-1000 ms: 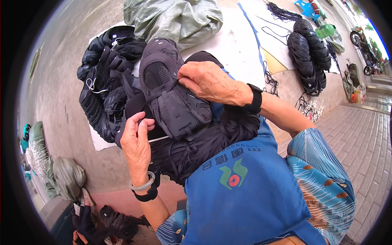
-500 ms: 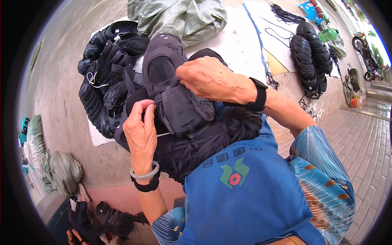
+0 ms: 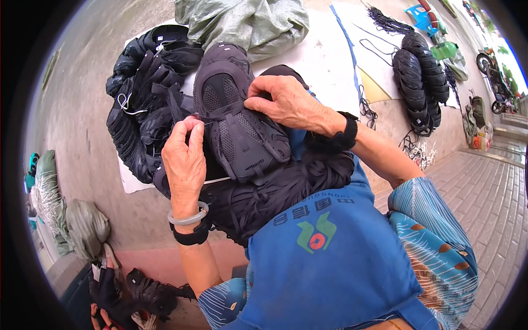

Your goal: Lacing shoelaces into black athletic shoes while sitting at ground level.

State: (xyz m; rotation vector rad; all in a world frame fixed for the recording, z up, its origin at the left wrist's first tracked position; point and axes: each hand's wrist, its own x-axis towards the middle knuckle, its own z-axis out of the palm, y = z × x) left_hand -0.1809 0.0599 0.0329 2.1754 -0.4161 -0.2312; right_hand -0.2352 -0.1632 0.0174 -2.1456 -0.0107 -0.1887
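A black shoe upper (image 3: 247,144) with mesh panels rests in front of me, its toe end toward me. A flat black shoelace (image 3: 224,112) crosses its middle. At the upper's left edge my left hand (image 3: 184,157) is closed, thumb and forefinger pinching the lace. My right hand (image 3: 291,104), also closed, pinches the lace over the upper's right side, with the other fingers curled. A thick bundle of black laces (image 3: 280,190) lies across my lap, just below the upper, on a blue apron (image 3: 330,275).
Left of the upper sits a coiled stack of black shoe uppers (image 3: 129,129) with a white tie. A grey-green sack (image 3: 247,27) lies beyond. More tied uppers (image 3: 410,88) and loose black cords (image 3: 388,21) are at the right. Another person (image 3: 110,291) is at the lower left.
My left hand has moved slightly up and left with the lace. My right hand has shifted a little right, and the lace now lies more tightly across the upper.
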